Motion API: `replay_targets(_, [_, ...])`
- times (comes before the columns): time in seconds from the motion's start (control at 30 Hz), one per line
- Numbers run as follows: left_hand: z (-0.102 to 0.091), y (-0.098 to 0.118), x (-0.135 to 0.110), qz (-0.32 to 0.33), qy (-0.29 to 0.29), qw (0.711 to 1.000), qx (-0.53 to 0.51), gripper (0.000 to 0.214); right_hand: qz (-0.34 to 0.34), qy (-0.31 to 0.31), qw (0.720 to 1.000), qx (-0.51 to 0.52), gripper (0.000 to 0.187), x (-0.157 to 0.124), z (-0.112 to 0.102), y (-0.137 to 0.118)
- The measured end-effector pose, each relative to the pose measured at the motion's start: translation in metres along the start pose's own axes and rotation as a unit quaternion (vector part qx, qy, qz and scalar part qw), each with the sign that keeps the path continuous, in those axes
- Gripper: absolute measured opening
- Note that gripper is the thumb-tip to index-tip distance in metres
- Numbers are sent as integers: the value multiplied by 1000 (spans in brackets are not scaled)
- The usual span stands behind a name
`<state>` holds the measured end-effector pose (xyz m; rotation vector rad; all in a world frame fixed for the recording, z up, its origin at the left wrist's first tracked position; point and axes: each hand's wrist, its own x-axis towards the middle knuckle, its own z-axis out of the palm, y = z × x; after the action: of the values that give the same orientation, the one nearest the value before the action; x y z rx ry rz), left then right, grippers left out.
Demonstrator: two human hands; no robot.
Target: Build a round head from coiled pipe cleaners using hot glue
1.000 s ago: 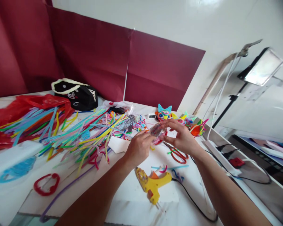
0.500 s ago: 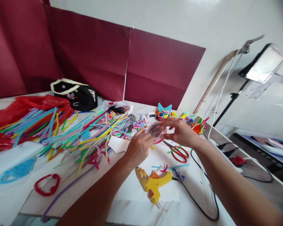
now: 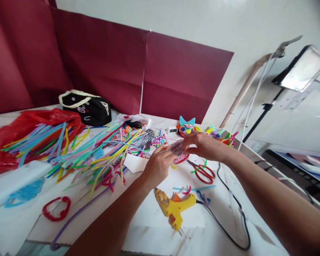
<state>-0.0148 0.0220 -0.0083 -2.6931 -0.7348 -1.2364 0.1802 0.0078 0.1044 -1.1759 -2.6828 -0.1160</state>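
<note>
The left hand (image 3: 158, 166) and the right hand (image 3: 206, 145) meet over the middle of the white table (image 3: 149, 227). Between them sits a round pink-and-red coiled pipe-cleaner piece (image 3: 179, 152), held just above the table surface.

Left hand: fingers curled, thumb and fingertips closed on the near-left edge of the coiled piece. The palm faces down.

Right hand: fingers bent over the top of the coiled piece, closed on its far-right edge. Whether the thumb touches the piece cannot be told; the fingers hide it.

Surrounding items:
- A pair of red-handled scissors (image 3: 204, 172) lies on the table just beside the coiled piece, under the right wrist.
- A yellow plastic glue gun (image 3: 174, 208) lies on its side near the left forearm, nozzle toward the left. A black cord (image 3: 230, 233) runs from its handle toward the right edge of the table.
- Short cut pipe-cleaner scraps in pink and blue (image 3: 192, 190) lie between the glue gun and the scissors.
- A wide heap of multicoloured straight pipe cleaners (image 3: 96, 153) covers the table to the left of the left hand.
- A red plastic bag (image 3: 29, 122) lies at the far left, partly under the heap.
- A black fabric bag with white trim (image 3: 86, 106) stands against the maroon paper backdrop (image 3: 101, 60).
- A red pipe-cleaner loop (image 3: 56, 208) lies near the front left edge.
- A blue-eared coiled craft face (image 3: 186, 126) stands beyond the right hand.
</note>
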Motion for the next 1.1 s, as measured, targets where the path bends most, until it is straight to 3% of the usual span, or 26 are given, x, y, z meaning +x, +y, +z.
replay_targets(0.8, [10,-4,-1,9,16,998,-56,21,-35,-57,997,-41,19,2,10,8])
replay_targets(1.1, [13,-3,-1,-4,13,995,-95,21,7,-98,981,165,9,1,10,34])
